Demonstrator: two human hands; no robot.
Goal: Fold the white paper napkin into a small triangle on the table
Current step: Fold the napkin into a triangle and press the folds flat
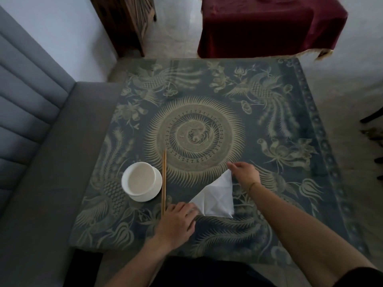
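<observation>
Step in hand: a fold looks to be midway, with the white paper napkin [214,196] already roughly triangular and both hands on it
Napkin position: it lies flat on the counter [290,121], near the person's edge and right of centre, between the two hands
Napkin look: thin, bright white sheet with several crease lines crossing it; one point reaches away from the person toward the right hand, a broader edge sits nearer the body; the outline is uneven, not yet a tidy small triangle
Left hand [178,221]: rests palm down at the napkin's near-left corner, fingers fairly straight and pressing the paper to the counter, gripping nothing that I can see
Right hand [244,176]: sits at the far point of the napkin with fingers curled downward; it seems to pinch or pin that tip, but the contact is hidden under the hand, so I cannot tell which
Next move, as a judgement: bring the far point over to meet an opposite corner, keep the near corner pinned so the thin paper does not slide, then run fingers along the new crease
Nearby: pair of slim wooden chopsticks [164,181] just left of the napkin, round white ceramic bowl [142,181] beyond them
</observation>
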